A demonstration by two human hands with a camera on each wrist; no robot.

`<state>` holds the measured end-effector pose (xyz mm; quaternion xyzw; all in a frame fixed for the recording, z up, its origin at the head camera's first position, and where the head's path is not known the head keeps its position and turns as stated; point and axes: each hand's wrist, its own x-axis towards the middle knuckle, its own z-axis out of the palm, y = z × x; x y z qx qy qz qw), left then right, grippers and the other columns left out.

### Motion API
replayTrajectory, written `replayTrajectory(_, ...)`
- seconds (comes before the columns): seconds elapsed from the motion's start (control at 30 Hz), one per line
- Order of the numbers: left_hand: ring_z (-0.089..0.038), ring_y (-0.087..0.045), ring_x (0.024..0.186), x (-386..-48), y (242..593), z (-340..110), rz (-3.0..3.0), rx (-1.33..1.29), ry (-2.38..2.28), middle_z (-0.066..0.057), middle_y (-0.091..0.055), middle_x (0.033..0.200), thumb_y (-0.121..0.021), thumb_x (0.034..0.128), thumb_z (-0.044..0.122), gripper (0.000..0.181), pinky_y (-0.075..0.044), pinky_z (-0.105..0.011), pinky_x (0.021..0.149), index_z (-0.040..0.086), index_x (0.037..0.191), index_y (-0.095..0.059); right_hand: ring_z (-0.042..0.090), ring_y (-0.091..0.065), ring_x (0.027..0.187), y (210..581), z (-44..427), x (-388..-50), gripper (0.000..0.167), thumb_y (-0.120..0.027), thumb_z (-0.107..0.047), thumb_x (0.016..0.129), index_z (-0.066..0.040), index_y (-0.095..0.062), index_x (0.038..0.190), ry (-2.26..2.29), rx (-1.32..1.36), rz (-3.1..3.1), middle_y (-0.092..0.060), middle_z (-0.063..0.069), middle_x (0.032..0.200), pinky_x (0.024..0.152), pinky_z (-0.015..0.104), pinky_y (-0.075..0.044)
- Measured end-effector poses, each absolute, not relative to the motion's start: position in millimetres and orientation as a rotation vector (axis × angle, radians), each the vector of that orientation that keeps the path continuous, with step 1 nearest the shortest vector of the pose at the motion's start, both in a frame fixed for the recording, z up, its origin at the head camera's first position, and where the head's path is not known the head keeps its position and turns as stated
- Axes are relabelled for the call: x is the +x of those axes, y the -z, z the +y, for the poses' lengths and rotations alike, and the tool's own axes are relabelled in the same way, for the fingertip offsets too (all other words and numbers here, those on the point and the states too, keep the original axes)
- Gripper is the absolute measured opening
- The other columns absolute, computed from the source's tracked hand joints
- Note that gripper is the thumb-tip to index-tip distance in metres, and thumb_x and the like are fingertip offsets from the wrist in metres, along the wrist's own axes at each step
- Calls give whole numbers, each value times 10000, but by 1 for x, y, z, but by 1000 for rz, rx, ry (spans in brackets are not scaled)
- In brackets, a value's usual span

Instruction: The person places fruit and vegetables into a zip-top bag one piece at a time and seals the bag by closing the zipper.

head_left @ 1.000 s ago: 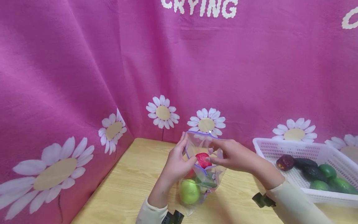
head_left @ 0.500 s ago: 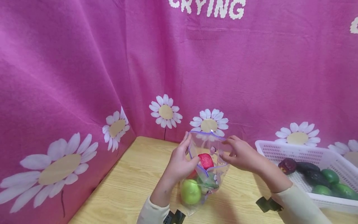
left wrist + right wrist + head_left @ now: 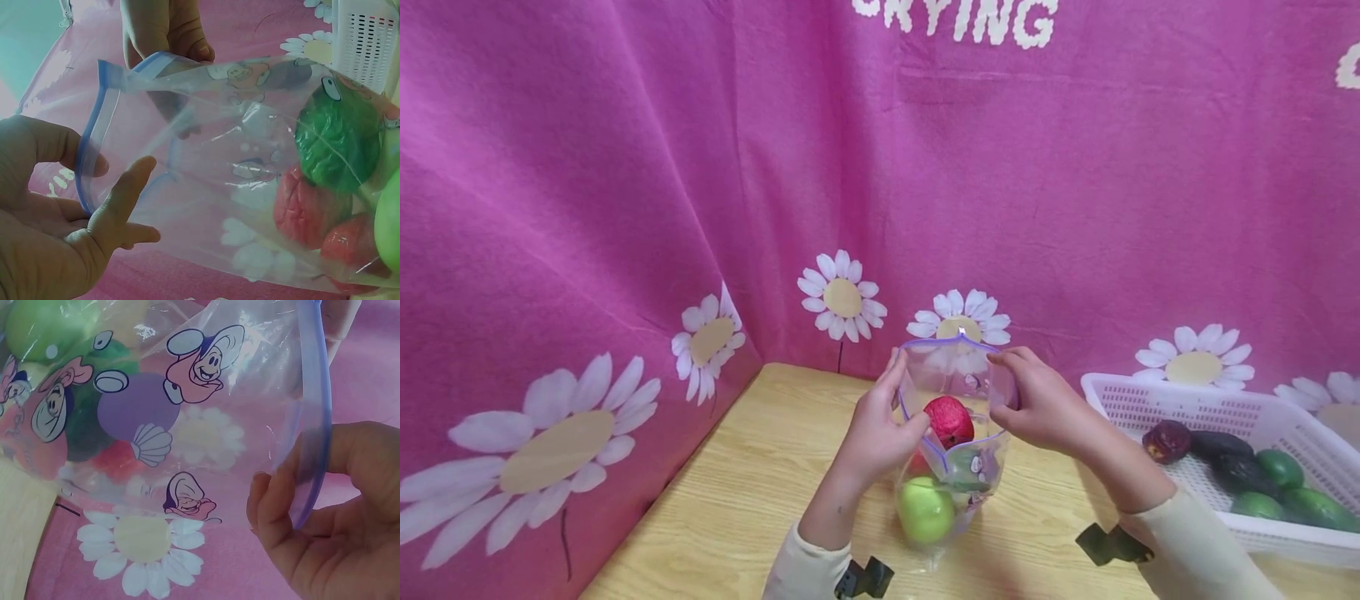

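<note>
Pink cloth backdrop (image 3: pixel 1075 183), printed with white daisies and lettering, stood behind a wood-grained table (image 3: pixel 730 467). Item: 1 clear zip bag (image 3: pixel 981 467), purple-blue rim, cartoon print (image 3: pixel 200 372), located between the 2 hands, its mouth spread wide. Left hand (image 3: pixel 880 433) gripped the bag's left edge; right hand (image 3: pixel 1045 404) pinched the right edge; the 2 were apart, across the opening. Contents, below the rim: 2 red fruits (image 3: pixel 306 209), 1 dark green fruit (image 3: pixel 337 147), 1 light green fruit (image 3: pixel 925 510). Additional: 1 white basket (image 3: pixel 1262 535), past the right hand, held dark red, blackish and green produce (image 3: pixel 1279 468).
</note>
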<state>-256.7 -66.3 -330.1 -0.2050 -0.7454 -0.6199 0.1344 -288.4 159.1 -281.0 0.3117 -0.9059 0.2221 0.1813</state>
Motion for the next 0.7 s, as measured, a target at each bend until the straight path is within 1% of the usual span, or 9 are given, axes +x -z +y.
replayTrajectory(0.13, -329, -235, 1510, -258, 328, -65, -2208, -590, 1777, -160, -123, 1678, -599, 847, -45, 798, -332, -411, 1152, -56, 1568, -258, 77, -488, 663, 283, 158, -292, 594, -712, -39, 745, 124, -585, 1301, -632, 891, -2566, -607, 215, 1195, 704, 353, -491)
replayTrajectory(0.2, -323, -237, 1510, -259, 328, -65, -2218, -585, 1781, -150, -115, 1680, -599, 851, -38, 799, -330, -404, 1154, -48, 1572, -253, 48, -469, 630, 284, 159, -294, 583, -707, -23, 747, 120, -587, 1299, -644, 904, -2562, -603, 212, 1192, 656, 310, -479)
replayTrajectory(0.33, -330, -236, 1511, -261, 327, -64, -2200, -565, 1793, -148, -114, 1682, -597, 851, -40, 798, -331, -412, 1154, -50, 1572, -253, 23, -479, 619, 285, 161, -296, 522, -709, -10, 764, 81, -621, 1270, -662, 950, -2533, -610, 197, 1167, 588, 258, -473)
replayTrajectory(0.5, -345, -257, 1503, -264, 328, -66, -2189, -527, 1819, -133, -104, 1687, -594, 858, -45, 800, -367, -395, 1127, -48, 1576, -241, 10, -508, 630, 286, 172, -296, 354, -700, -13, 859, -24, -701, 1213, -683, 991, -2466, -627, 169, 1145, 560, 228, -498)
replayTrajectory(0.57, -347, -263, 1499, -264, 328, -66, -2188, -521, 1826, -131, -97, 1688, -593, 861, -47, 800, -374, -385, 1120, -47, 1577, -236, 11, -531, 643, 285, 182, -296, 309, -699, 4, 877, -47, -722, 1181, -704, 1012, -2395, -632, 162, 1129, 551, 224, -510)
replayTrajectory(0.7, -339, -260, 1501, -265, 326, -68, -2188, -521, 1811, -138, -99, 1687, -592, 860, -49, 797, -366, -382, 1125, -49, 1575, -240, -10, -576, 683, 283, 215, -301, 276, -703, 34, 869, -58, -736, 1127, -677, 967, -2277, -656, 138, 1085, 547, 209, -520)
